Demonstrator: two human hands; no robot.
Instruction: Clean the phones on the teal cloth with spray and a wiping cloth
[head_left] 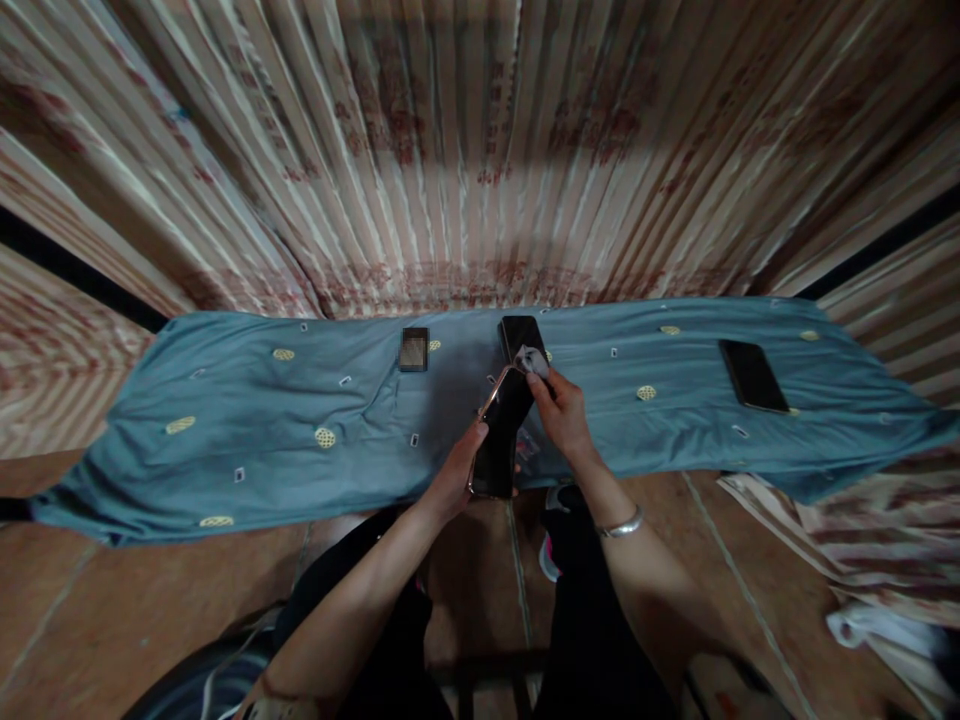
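My left hand is closed around the lower left edge of a dark smartphone, held tilted over the table's front edge with its black screen facing me. In my right hand a small crumpled grey cloth is pinched between the fingers, at the phone's upper right corner. A second smartphone lies on the table just behind and is partly covered by the cloth. Beneath the held phone a small reddish, shiny item shows in part; its kind cannot be made out.
A blue-green patterned cloth covers the long narrow table. A small dark square item lies left of centre, and another smartphone at the right. A striped curtain hangs behind. Dark bars stand at the sides.
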